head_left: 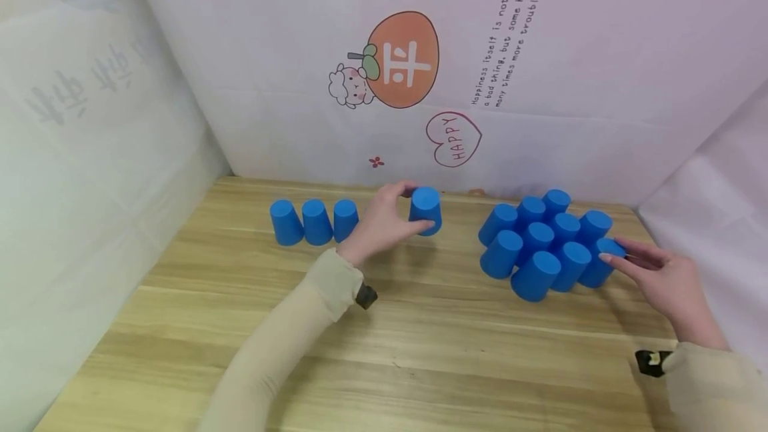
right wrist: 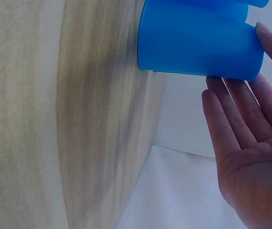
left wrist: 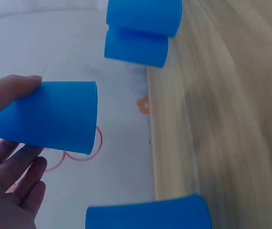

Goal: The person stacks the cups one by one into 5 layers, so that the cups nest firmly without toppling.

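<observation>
My left hand (head_left: 384,222) pinches an upside-down blue plastic cup (head_left: 426,211) between thumb and fingers. In the left wrist view that held cup (left wrist: 50,117) is off the wooden table. At the right, my right hand (head_left: 666,279) grips another upside-down blue cup (head_left: 599,269), the rightmost in a close cluster of blue cups (head_left: 537,275). The right wrist view shows the thumb on one side of this cup (right wrist: 200,43) and the fingers on the other, near its closed end. Its rim appears to rest on the table.
Left of my left hand, blue cups stand upside down in a row (head_left: 316,222); my hand may hide part of it. The wooden table (head_left: 420,352) meets a printed white cloth (head_left: 288,119) at the back. Another white cloth (head_left: 78,185) hangs at the left.
</observation>
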A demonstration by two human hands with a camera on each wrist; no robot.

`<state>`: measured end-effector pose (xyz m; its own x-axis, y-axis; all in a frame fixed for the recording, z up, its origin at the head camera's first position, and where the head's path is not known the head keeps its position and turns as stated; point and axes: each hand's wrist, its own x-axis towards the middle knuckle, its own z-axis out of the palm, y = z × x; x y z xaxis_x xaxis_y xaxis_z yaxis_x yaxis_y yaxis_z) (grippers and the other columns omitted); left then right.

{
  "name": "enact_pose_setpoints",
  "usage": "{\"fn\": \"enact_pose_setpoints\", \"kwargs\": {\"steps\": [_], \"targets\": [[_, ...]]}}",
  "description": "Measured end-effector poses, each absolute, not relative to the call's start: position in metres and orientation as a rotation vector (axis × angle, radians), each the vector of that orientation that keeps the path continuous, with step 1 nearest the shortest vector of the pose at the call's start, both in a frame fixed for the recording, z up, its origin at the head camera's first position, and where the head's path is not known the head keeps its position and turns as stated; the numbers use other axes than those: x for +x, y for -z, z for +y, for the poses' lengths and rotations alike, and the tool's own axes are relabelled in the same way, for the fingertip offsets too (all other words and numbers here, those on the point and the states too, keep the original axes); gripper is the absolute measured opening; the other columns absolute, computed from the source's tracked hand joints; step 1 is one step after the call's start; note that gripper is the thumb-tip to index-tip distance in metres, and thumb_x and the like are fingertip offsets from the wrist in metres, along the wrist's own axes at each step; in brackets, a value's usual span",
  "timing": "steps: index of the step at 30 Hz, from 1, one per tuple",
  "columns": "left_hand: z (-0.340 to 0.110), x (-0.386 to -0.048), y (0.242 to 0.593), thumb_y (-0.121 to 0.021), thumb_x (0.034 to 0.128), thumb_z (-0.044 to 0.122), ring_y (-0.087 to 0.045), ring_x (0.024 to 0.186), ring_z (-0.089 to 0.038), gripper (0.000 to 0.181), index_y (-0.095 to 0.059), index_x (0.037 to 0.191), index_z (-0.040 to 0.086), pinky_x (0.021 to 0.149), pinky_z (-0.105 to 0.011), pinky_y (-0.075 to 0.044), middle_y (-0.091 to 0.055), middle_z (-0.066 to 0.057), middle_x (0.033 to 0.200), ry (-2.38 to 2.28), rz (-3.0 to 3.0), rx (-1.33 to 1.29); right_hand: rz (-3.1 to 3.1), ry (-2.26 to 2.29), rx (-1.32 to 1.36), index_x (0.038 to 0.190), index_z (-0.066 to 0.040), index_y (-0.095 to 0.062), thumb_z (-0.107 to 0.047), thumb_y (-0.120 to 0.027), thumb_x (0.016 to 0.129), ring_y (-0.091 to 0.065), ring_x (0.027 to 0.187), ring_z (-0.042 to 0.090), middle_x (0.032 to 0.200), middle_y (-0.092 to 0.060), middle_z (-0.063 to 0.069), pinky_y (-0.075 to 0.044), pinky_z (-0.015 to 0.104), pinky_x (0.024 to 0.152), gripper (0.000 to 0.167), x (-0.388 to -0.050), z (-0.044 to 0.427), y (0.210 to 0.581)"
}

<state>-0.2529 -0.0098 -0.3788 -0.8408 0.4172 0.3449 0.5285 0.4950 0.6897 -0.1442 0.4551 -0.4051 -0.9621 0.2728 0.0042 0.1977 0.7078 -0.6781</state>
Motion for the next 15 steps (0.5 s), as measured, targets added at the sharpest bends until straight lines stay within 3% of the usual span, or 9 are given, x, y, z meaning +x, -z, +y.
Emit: {"fn": "enact_pose_setpoints", "kwargs": {"steps": [15], "targets": [[-0.022, -0.276, 0.398, -0.09, 0.0777, 0.044, -0.049, 0.115, -0.02, 0.059, -0.068, 0.121, 0.01, 0.098, -0.038, -0.045, -0.065, 0.0, 0.115, 1.016, -2.707, -0.743, -2.786, -1.078, -0.313, 0.142, 0.001, -0.057, -0.053, -0.073, 0.091, -0.048, 0.085, -0.021, 0.133, -0.061, 0.021, -0.05, 0.013, 0.062, 0.075, -0.143, 0.458, 0.405]]}}
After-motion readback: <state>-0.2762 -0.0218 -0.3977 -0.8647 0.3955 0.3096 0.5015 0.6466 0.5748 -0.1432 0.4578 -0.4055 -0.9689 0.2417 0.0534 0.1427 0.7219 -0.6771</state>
